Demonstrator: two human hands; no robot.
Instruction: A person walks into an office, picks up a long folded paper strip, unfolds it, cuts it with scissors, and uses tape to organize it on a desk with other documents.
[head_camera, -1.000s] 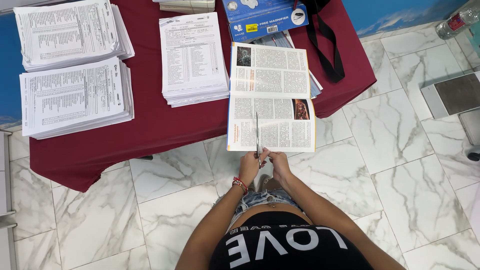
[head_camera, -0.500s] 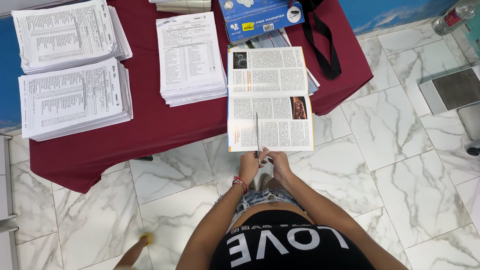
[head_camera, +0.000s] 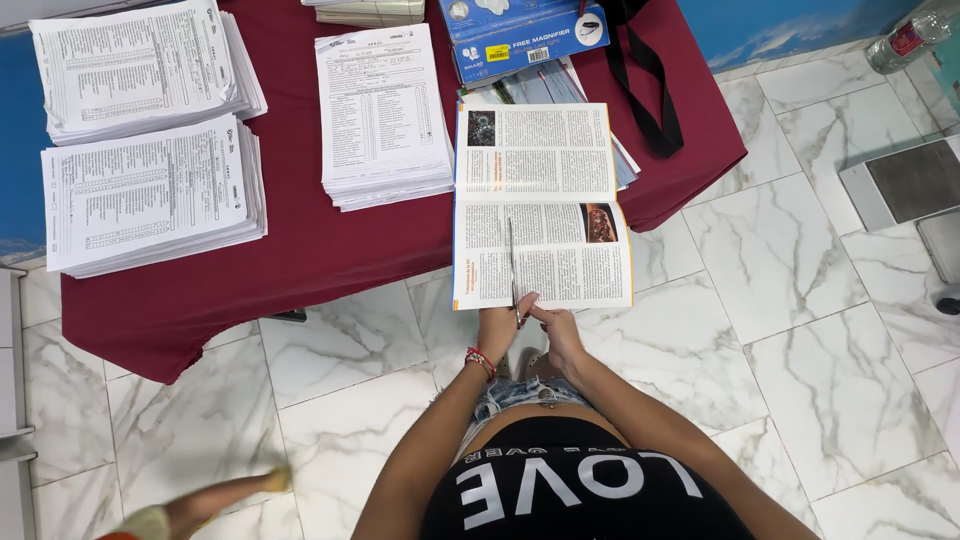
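— Shifted a touch since half a second back: booklet (head_camera: 541, 205) bowed more at the fold, near page lifted. Someone else's limb (head_camera: 200, 505) now further into the lower left corner, blurred.

— And the hands?

— Left hand (head_camera: 497, 325) closed on the near edge of the booklet, red bracelet (head_camera: 480, 362) at the wrist. Right hand (head_camera: 555, 328) just beside it, fingers pinched at the same edge. Thin upright page edge (head_camera: 512, 262) rising between them, seen end-on.

— Where exactly?

— Held open, far half resting over the edge of the tabletop (head_camera: 300, 250) with its dark red cloth, near half hanging out above the marble floor (head_camera: 800, 330).

— Around it?

— Three piles of printed forms: two at left (head_camera: 150, 130), one (head_camera: 385, 115) just beside the booklet. Blue box (head_camera: 525, 35) beyond it, touching some leaflets (head_camera: 545, 85) tucked underneath. Black strap (head_camera: 650, 90) trailing off the right corner. Plastic bottle (head_camera: 915, 40) lying on the floor far right, grey flat scale (head_camera: 905, 185) near it.
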